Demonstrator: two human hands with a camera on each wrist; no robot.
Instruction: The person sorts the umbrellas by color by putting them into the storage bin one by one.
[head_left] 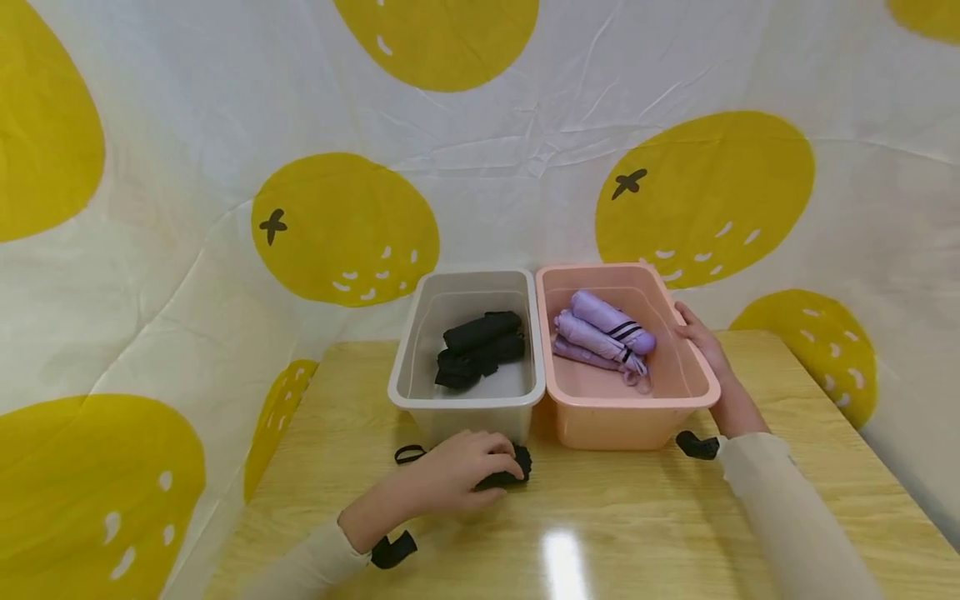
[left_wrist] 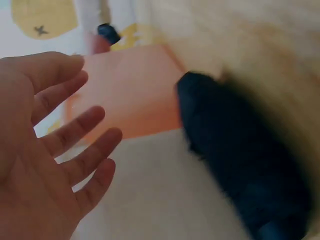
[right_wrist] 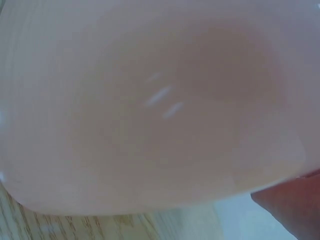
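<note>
In front of the grey bin (head_left: pixel 517 402) a folded black umbrella (left_wrist: pixel 240 155) lies on the table, its strap loop (head_left: pixel 410 454) sticking out to the left. Over it in the head view is my left hand (head_left: pixel 461 471), partly covering it. The left wrist view shows that hand's fingers (left_wrist: pixel 90 165) spread and bent a little, apart from the umbrella. My right hand (head_left: pixel 705 342) holds the right rim of the pink bin (head_left: pixel 630 425), with fingertips at the edge. Mostly the bin's outer wall (right_wrist: pixel 150 140) fills the right wrist view.
Folded black umbrellas (head_left: pixel 480 333) lie inside the grey bin. Several folded purple umbrellas (head_left: pixel 600 329) are in the pink bin, which stands right beside it. Behind the wooden table (head_left: pixel 630 533) hangs a white cloth (head_left: pixel 495 208) with yellow fruit shapes.
</note>
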